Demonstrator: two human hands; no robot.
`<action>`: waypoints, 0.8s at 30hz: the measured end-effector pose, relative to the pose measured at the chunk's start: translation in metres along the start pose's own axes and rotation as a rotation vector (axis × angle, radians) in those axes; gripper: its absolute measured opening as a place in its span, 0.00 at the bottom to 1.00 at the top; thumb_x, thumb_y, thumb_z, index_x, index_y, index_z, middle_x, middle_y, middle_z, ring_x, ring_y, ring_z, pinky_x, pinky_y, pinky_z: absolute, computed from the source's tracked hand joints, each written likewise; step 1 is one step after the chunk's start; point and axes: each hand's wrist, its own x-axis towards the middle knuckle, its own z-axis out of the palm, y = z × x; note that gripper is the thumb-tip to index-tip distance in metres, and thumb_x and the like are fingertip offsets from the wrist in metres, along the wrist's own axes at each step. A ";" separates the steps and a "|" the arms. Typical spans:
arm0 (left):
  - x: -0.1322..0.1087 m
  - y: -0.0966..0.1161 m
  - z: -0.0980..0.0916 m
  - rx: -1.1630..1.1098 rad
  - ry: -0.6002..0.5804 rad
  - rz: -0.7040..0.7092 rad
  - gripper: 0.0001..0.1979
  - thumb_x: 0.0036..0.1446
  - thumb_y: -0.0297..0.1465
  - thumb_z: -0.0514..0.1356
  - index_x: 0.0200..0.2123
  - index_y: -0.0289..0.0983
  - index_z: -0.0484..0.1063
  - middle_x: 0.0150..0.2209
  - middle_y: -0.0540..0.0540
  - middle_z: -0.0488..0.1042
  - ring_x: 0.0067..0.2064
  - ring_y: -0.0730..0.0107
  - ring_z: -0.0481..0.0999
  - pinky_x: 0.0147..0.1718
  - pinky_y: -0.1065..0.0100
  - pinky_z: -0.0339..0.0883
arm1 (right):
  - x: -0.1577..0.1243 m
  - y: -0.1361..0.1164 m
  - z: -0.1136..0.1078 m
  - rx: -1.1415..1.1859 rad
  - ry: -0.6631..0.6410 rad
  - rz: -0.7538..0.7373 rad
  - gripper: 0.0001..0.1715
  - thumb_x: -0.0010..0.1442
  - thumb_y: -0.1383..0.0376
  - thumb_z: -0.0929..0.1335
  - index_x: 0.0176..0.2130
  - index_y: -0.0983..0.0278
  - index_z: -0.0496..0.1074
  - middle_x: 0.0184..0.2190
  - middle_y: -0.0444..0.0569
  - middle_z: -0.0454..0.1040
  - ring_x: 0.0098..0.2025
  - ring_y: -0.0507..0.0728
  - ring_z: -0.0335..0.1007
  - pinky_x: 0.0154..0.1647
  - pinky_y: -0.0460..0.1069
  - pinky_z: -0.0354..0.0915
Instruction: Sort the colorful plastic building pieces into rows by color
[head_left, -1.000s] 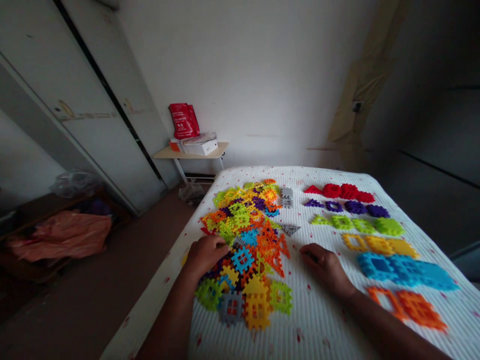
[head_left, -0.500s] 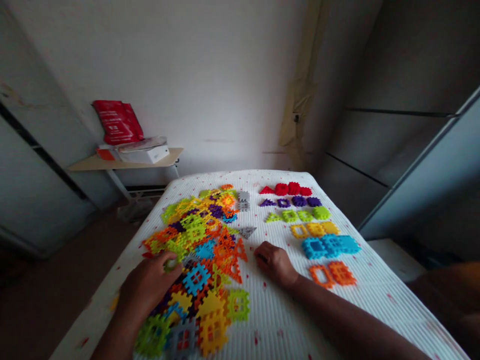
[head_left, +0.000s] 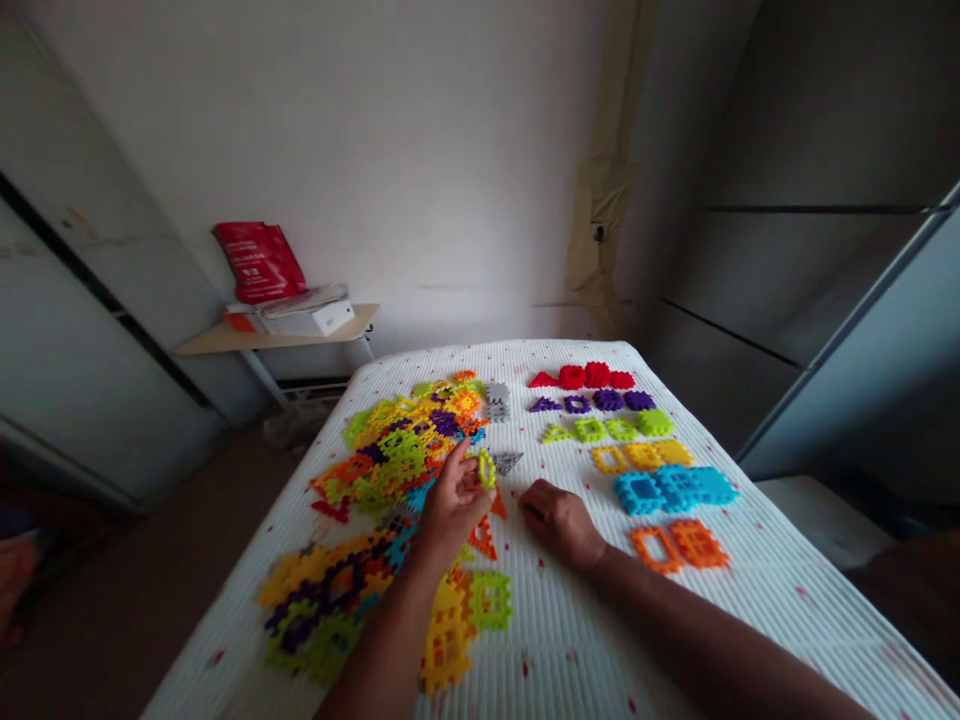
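Between the thumb and fingers of my left hand (head_left: 456, 492) is a lime-green interlocking block (head_left: 487, 468), held up over the right edge of a mixed pile of plastic building blocks (head_left: 401, 455). My right hand (head_left: 559, 518) rests on the white cloth with its fingers curled closed; what they hold, if anything, is hidden. A grey triangular block (head_left: 508, 461) lies just beyond both hands. Orange triangular blocks (head_left: 482, 540) lie beside my left wrist. My left forearm covers part of the pile.
Rows sorted by colour lie on the right: red blocks (head_left: 583, 376), purple blocks (head_left: 607, 400), green blocks (head_left: 621, 428), yellow blocks (head_left: 643, 456), blue blocks (head_left: 675, 488) and orange blocks (head_left: 679, 545). Grey blocks (head_left: 498, 401) sit farther back. A side table (head_left: 277, 342) stands at the back left.
My left hand has lifted from the left of the pile and moved right with the lime-green block. My right hand stays in place. The view has shifted slightly.
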 end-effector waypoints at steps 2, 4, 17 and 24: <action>-0.001 -0.006 0.007 -0.065 0.043 0.010 0.36 0.45 0.32 0.59 0.59 0.39 0.53 0.50 0.41 0.68 0.43 0.68 0.74 0.45 0.62 0.68 | 0.000 0.001 0.000 0.013 -0.004 0.007 0.11 0.56 0.72 0.61 0.31 0.64 0.71 0.30 0.47 0.71 0.31 0.51 0.68 0.31 0.43 0.60; -0.005 -0.009 0.011 -0.159 0.054 0.026 0.37 0.45 0.30 0.59 0.60 0.41 0.51 0.50 0.42 0.67 0.43 0.68 0.74 0.46 0.62 0.68 | 0.000 0.003 0.001 0.027 -0.012 0.013 0.10 0.56 0.72 0.62 0.31 0.64 0.71 0.30 0.47 0.71 0.31 0.51 0.68 0.32 0.43 0.60; -0.015 -0.008 -0.006 -0.557 -0.036 0.030 0.25 0.42 0.26 0.66 0.45 0.40 0.63 0.51 0.43 0.68 0.51 0.57 0.72 0.49 0.58 0.65 | 0.001 0.003 0.003 0.068 -0.009 0.028 0.09 0.58 0.70 0.62 0.32 0.64 0.71 0.30 0.47 0.71 0.31 0.52 0.68 0.32 0.44 0.61; -0.018 -0.004 0.000 -0.314 0.011 -0.044 0.19 0.42 0.33 0.67 0.38 0.38 0.64 0.40 0.45 0.75 0.40 0.65 0.76 0.40 0.66 0.69 | -0.003 0.000 -0.002 0.202 0.057 0.035 0.14 0.53 0.70 0.64 0.42 0.63 0.69 0.34 0.47 0.72 0.28 0.50 0.67 0.30 0.44 0.62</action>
